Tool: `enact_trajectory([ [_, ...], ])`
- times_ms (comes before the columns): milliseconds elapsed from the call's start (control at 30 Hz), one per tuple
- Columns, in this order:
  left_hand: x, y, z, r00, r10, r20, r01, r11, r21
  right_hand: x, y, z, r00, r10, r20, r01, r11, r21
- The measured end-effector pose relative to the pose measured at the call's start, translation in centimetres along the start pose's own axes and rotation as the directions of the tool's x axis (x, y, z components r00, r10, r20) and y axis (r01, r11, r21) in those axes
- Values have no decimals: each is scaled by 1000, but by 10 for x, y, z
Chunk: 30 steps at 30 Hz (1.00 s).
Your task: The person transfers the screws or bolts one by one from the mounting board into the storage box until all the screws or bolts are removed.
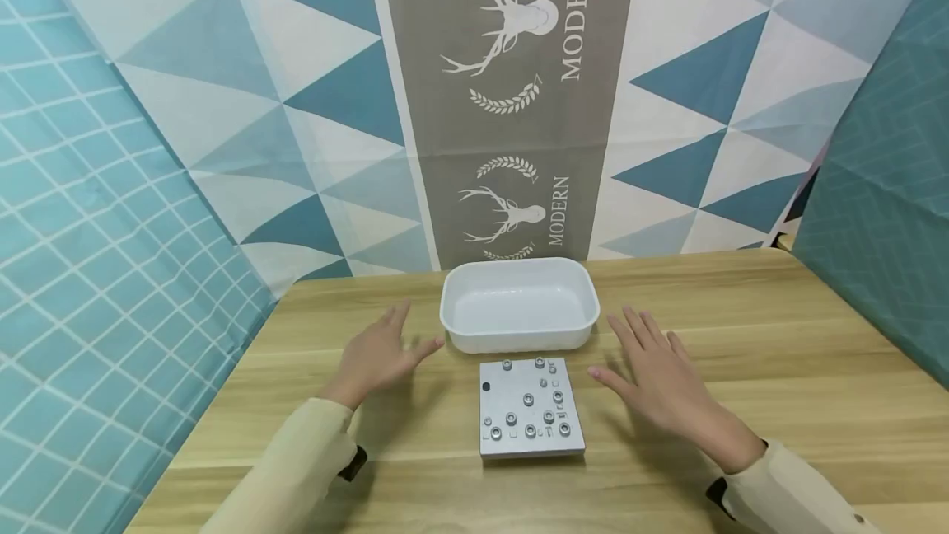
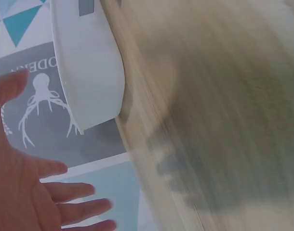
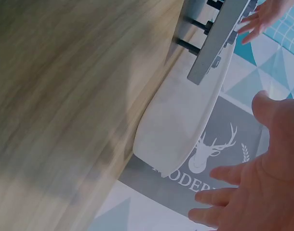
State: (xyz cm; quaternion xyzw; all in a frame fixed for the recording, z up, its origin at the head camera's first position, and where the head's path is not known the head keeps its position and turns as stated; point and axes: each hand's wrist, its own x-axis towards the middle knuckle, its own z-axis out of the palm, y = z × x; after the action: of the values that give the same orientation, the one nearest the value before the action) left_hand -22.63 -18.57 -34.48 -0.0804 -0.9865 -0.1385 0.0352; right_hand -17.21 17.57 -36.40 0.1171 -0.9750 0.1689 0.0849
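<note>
Plate [image 1: 519, 410], silver and bolt-studded, stands on a wood-grain surface [image 1: 415, 484] in front of a white tray [image 1: 519, 342]. Left hand [image 1: 380, 357] and right hand [image 1: 660, 377] flank it, fingers extended, gripping nothing. Behind: triangle-patterned backdrop [image 1: 334, 72], grey-brown panel [image 1: 511, 134] printed with stag heads [image 1: 534, 16] and "MODERN" [image 1: 575, 11] twice. Blue gridded sheet [image 1: 111, 237] at left; teal sheet [image 1: 882, 188] at right.

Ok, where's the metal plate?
Lower head view, just right of centre: the metal plate is between left hand and right hand, nearside of the white tub.

Tub [image 1: 519, 342] wht; plate [image 1: 511, 392] in front of tub silver-gry; table [image 1: 741, 336] under tub yellowish wd-grain; cloth [image 1: 337, 122] behind tub blue/wht/gry triangles.
</note>
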Motion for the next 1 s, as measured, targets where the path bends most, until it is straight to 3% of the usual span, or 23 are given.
enact_trajectory([
  [267, 34, 3, -4, 990, -100, 95, 112, 985, -129, 9, -2, -3, 1000, -16, -7, 17, 998, 60],
  [467, 59, 14, -11, 983, -106, 153, 143, 957, -253, 21, -7, -9, 998, -70, -7, 70, 994, 82],
  [600, 68, 18, -7, 981, -117, 155, 161, 935, -317, 28, -10, -13, 993, -114, 5, 114, 991, 74],
  [833, 79, 18, 1, 965, -145, 216, 233, 854, -466, 36, -16, -15, 982, -166, 93, 150, 975, 161],
  [900, 80, 17, 3, 962, -155, 223, 246, 846, -473, 37, -18, -13, 978, -172, 116, 148, 970, 194],
  [1000, 82, 15, 3, 961, -161, 224, 250, 854, -456, 39, -21, -10, 973, -192, 126, 162, 962, 219],
])
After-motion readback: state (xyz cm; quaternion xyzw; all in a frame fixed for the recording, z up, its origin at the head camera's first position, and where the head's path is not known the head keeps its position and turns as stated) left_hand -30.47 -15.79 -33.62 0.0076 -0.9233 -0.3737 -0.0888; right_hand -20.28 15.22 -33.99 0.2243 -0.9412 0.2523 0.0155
